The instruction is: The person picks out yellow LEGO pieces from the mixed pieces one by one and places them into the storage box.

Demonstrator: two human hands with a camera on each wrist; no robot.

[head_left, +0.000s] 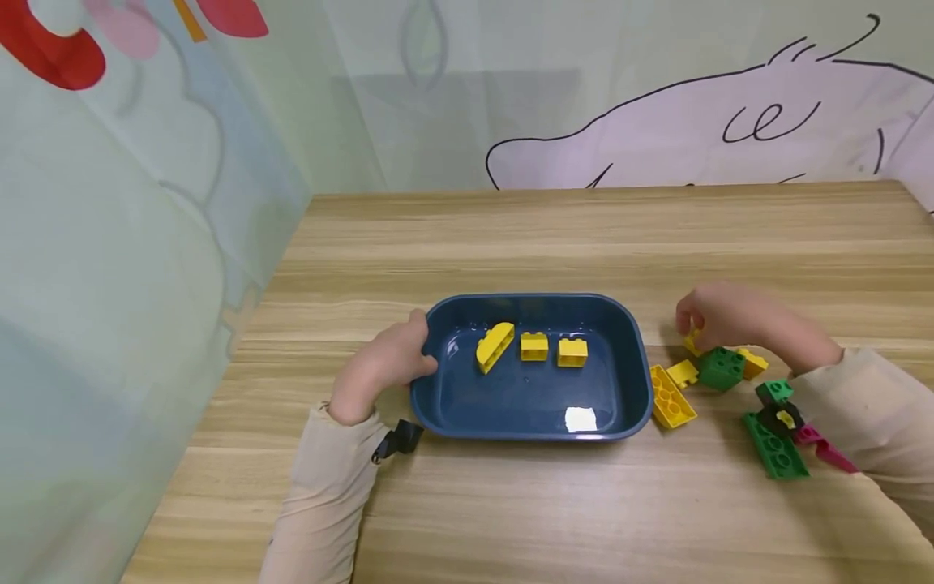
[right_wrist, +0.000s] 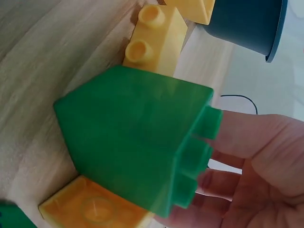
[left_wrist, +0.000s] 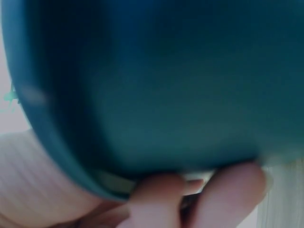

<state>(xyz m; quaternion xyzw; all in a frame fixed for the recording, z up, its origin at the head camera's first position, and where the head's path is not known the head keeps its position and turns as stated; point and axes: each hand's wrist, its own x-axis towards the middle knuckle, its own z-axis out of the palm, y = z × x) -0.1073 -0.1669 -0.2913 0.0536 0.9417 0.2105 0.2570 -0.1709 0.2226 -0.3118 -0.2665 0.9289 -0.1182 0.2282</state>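
Observation:
My left hand (head_left: 390,357) grips the left rim of a dark blue tray (head_left: 525,426), its thumb over the edge. In the left wrist view the tray's wall (left_wrist: 190,95) fills most of the picture, with fingers (left_wrist: 232,194) against it. Inside the tray lie yellow toy bricks (head_left: 534,347), one of them with a rounded top. To the right of the tray my right hand (head_left: 730,316) pinches a small yellow brick (head_left: 691,342), partly hidden by its fingers. Just in front of that hand sits a green brick (head_left: 721,369), which covers the fingertips in the right wrist view.
Around the green brick lie a long yellow brick (head_left: 671,397), a small yellow one (head_left: 683,373) and another yellow one (head_left: 751,363). By the right sleeve are a flat green brick (head_left: 777,450) and a magenta piece (head_left: 828,450). A printed cloth wall (head_left: 438,138) borders the table (head_left: 511,243).

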